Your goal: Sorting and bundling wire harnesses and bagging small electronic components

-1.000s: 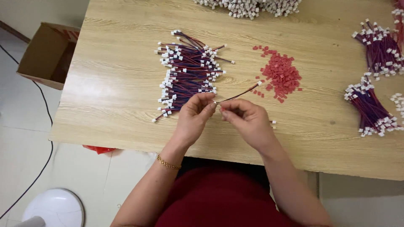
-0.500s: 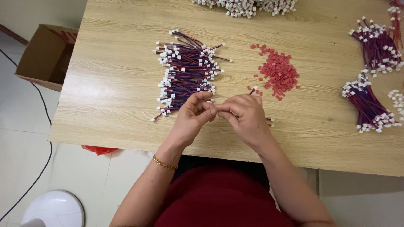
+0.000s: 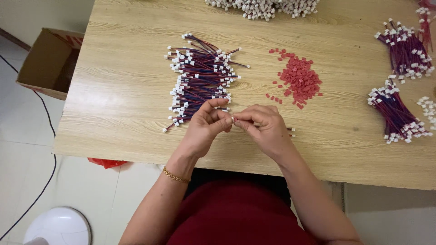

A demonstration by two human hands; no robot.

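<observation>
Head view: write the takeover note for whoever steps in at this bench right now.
Left hand: fingertips pinched on the white connector of one short wire.
Right hand: pinching the same connector from the other side; the wire's far end pokes out past the palm.
Parts: loose pile of red-and-blue wires just beyond the hands, small red plastic pieces to its right, bundled wires at the right edge of the wooden table.
Done: cannot tell which piles are finished.
Left: the wire in hand is not yet set down.
</observation>
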